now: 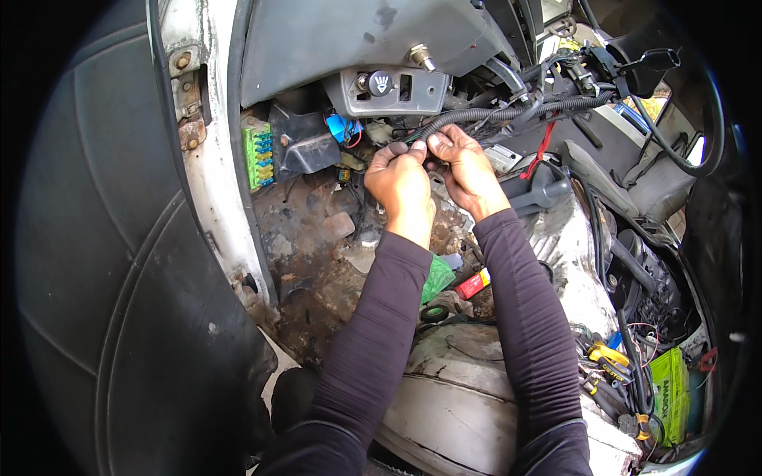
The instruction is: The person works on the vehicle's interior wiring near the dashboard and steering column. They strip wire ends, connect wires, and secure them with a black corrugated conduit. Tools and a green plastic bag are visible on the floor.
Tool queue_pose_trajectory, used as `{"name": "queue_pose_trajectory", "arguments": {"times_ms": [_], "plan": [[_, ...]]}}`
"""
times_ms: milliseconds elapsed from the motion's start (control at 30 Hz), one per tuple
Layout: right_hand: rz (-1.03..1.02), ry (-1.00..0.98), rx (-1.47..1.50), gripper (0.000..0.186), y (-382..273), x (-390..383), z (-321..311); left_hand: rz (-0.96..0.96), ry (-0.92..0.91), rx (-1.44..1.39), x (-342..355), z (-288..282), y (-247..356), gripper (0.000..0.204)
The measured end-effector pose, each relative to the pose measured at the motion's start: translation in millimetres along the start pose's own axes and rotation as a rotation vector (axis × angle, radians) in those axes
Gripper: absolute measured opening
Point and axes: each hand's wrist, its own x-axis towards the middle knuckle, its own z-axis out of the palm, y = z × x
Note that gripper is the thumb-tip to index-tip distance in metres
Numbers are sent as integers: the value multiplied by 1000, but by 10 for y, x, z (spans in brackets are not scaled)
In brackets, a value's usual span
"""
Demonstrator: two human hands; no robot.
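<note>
Under the grey dashboard [357, 40] of a vehicle, my left hand [401, 178] and my right hand [464, 166] are raised close together, fingers pinched at a dark wire harness beside a corrugated conduit [540, 103]; exactly what they grip is hidden. Left of them sit a green fuse box [258, 157] with blade fuses, a black bracket [304, 141] and a blue block [340, 125] with a red wire. Just above is a grey switch panel [429, 95] with a round black knob [380, 83]. A red wire bundle [540, 155] hangs to the right.
A black door panel [103, 238] fills the left. On the rusty floor [309, 270] lie a green bag [436, 278], a red package [471, 283] and a tape roll [434, 312]. Yellow-handled tools [607, 357], cables and a green packet [668, 397] lie at lower right.
</note>
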Motion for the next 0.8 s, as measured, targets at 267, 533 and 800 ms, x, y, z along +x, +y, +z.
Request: {"name": "queue_pose_trajectory", "arguments": {"times_ms": [267,533,800], "plan": [[8,52,151,31,26,20,23,501,-83,360,-18,-40,-171,21],[9,5,123,27,4,-8,42,454,-140,883,91,-144,72,22],[30,-15,8,21,-67,-70,81,267,-166,427,96,-169,26,19]]}}
